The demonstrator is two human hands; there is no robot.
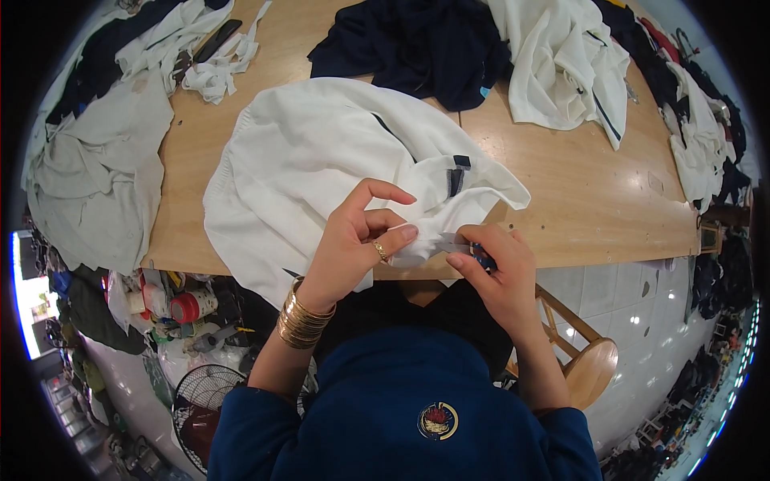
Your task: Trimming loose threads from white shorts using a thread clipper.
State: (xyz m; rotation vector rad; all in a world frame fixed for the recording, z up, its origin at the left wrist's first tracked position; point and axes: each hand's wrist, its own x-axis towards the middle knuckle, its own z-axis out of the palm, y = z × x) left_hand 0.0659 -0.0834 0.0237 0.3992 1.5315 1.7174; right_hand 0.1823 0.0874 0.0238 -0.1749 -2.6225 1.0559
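A white garment [313,144] with a gathered edge and dark patches lies spread over the table's near edge. My left hand [357,236], with gold bangles on the wrist, pinches a bunched fold of it between thumb and fingers; the index finger is raised. From the right, my right hand [505,268] grips small thread snips [451,242], their pale blades pointing left against the fold. A bit of the dark blue handle shows under the fingers. Whether the blades have a thread between them is too small to tell.
On the wooden table [577,216] lie a navy garment [409,40], another white garment [553,72], a greyish cloth pile [104,168], white fabric strips [216,76] and a dark phone [218,40]. A wooden stool [589,369] stands below right, a wire fan guard [204,393] below left.
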